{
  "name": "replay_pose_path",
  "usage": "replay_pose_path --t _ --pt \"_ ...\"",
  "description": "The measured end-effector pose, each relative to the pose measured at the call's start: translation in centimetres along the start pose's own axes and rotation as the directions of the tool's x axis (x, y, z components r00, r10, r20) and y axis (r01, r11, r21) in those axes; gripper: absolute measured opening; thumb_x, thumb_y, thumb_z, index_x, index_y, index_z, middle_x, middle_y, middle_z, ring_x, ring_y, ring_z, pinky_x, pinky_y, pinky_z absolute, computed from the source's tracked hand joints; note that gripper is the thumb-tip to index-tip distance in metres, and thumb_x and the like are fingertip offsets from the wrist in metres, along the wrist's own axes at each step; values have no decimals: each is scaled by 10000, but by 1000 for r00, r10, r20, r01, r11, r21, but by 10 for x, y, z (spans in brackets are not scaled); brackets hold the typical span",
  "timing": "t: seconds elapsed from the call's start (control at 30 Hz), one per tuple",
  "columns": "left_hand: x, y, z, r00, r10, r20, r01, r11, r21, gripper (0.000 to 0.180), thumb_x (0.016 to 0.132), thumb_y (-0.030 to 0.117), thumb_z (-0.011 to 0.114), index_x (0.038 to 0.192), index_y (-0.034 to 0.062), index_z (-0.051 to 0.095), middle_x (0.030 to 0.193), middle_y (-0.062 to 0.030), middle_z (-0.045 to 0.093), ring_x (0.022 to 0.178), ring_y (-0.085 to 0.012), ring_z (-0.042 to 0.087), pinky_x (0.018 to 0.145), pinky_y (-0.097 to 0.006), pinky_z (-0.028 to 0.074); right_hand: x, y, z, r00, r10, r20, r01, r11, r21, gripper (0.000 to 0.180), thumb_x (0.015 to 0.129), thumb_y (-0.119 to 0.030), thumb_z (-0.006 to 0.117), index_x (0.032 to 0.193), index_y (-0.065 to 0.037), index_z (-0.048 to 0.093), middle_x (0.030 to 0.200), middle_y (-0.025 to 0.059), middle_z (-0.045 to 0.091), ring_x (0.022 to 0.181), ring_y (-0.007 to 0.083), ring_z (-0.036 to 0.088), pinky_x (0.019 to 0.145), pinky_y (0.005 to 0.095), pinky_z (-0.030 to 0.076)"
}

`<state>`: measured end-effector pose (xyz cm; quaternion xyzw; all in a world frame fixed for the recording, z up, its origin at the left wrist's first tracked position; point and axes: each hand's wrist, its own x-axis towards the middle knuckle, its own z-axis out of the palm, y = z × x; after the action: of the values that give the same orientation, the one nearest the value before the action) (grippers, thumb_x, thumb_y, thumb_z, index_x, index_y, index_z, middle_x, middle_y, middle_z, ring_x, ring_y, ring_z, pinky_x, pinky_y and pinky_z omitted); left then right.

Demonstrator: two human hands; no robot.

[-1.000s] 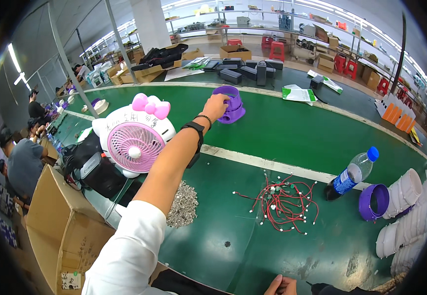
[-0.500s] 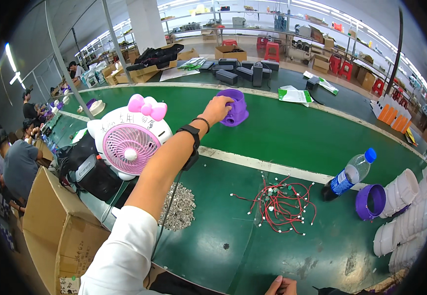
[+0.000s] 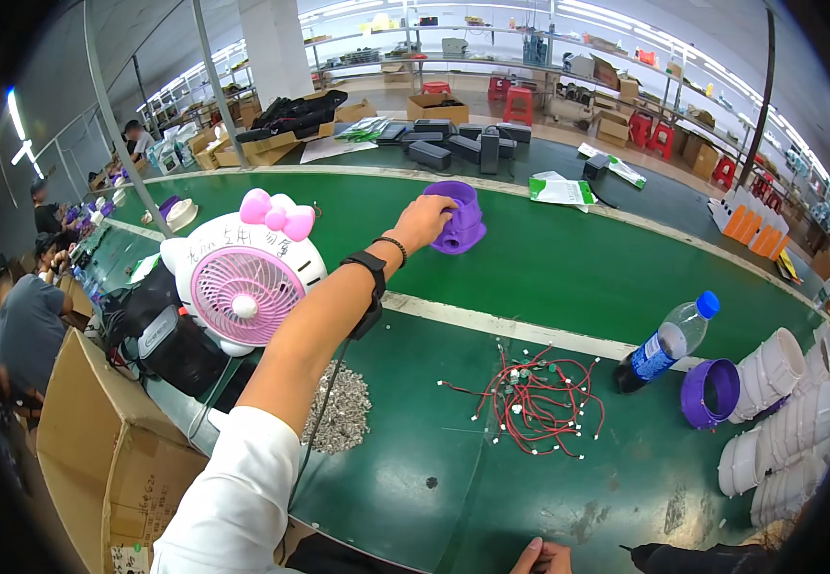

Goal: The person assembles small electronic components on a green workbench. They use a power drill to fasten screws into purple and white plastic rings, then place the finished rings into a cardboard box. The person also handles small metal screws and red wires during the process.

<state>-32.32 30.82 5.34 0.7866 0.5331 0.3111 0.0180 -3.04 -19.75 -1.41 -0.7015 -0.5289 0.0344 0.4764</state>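
Across the bench, my left hand [image 3: 422, 222] grips the rim of a round purple plastic housing [image 3: 461, 230], fingers over its left side. The housing stands upright on the green belt, with a small round hole low on its side. My left forearm, in a white sleeve with a black watch, stretches over the bench. At the lower edge, my right hand [image 3: 541, 557] shows only in part, its fingers curled together; whatever may be in them is hidden. Beyond it lies a tangle of red wires [image 3: 541, 402] with white connectors. A heap of small metallic parts [image 3: 340, 409] lies beside my left forearm.
A white and pink fan [image 3: 244, 277] stands left, near a black device [image 3: 180, 349] and a cardboard box [image 3: 89, 430]. At right are a dark-drink bottle [image 3: 659, 349], a purple ring [image 3: 710, 393] and stacked white rings [image 3: 769, 373]. Black boxes [image 3: 429, 154] sit beyond the belt.
The view has shifted slightly. Against the bench, my left hand and the purple housing have moved a little right and nearer. My right hand stays at the lower edge.
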Motion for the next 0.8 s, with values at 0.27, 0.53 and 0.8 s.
replay_pose_path --t 0.27,0.53,0.8 --pt "3 18 12 1000 -11 -12 10 999 -52 274 910 117 638 1172 95 717 1115 -184 711 1057 -401 652 945 -459 520 0 1 1 1000 13 -4 -13 1000 4 206 939 -160 712 804 -15 655 614 96 578 453 196 486 452 326 419" --pt "3 23 17 1000 22 5 -21 996 -83 284 914 88 614 1182 83 709 1137 -190 702 1077 -410 639 960 -466 510 -1 0 1 1000 -6 -12 6 1000 8 202 936 -138 713 790 -15 647 607 99 569 449 198 480 450 327 416" --pt "8 27 26 986 105 128 -103 994 -26 403 936 19 523 1318 98 624 1269 -199 641 1169 -420 586 1009 -483 479 1 -4 0 1000 11 -17 -11 1000 15 200 931 -135 716 786 -15 648 605 98 566 448 210 475 454 330 414"
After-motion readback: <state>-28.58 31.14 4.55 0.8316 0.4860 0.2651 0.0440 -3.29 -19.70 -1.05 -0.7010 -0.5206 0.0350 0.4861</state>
